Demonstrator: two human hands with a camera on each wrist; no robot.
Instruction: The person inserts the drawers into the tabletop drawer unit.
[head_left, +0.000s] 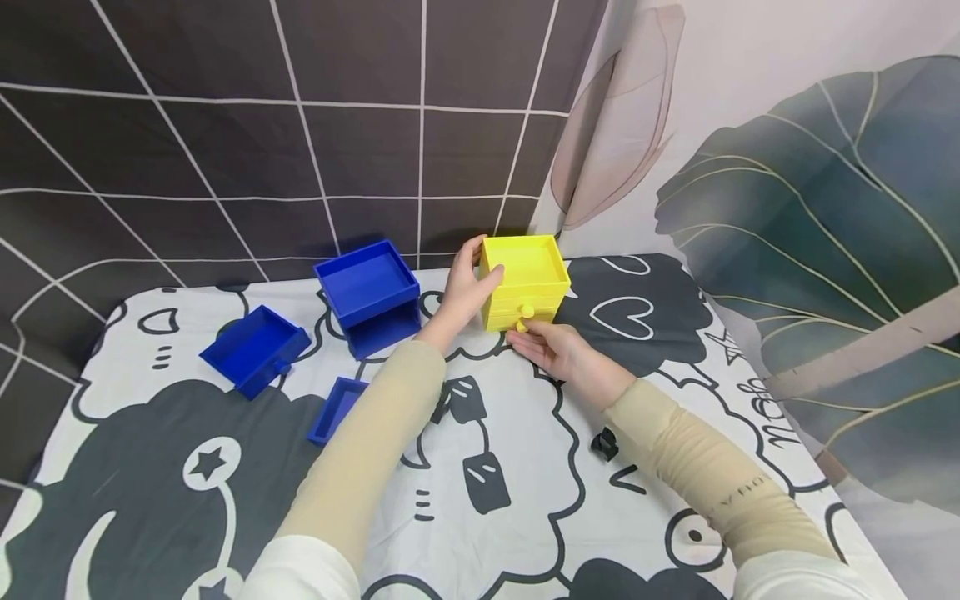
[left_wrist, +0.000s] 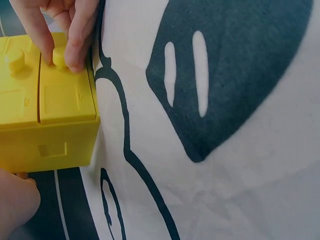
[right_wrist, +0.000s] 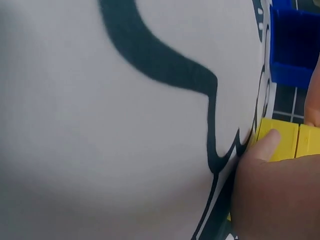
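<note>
A small yellow drawer cabinet (head_left: 527, 265) with two drawers stands upright on the patterned cloth. My left hand (head_left: 468, 287) holds it at its left side, the thumb over the top rim. At the front, my right hand (head_left: 557, 350) pinches the round knob (left_wrist: 59, 58) of the lower drawer between thumb and fingers. The upper drawer's knob (left_wrist: 15, 62) is free. Both drawers look pushed in, their fronts level with each other in the left wrist view. In the right wrist view, the hand hides most of the yellow front.
Left of the yellow cabinet stands a blue cabinet (head_left: 367, 287) with an open front. Two blue drawers lie apart from it: one larger-looking drawer (head_left: 255, 350) at the left, another drawer (head_left: 330, 421) partly behind the left forearm. A small black object (head_left: 604, 444) lies beside the right forearm.
</note>
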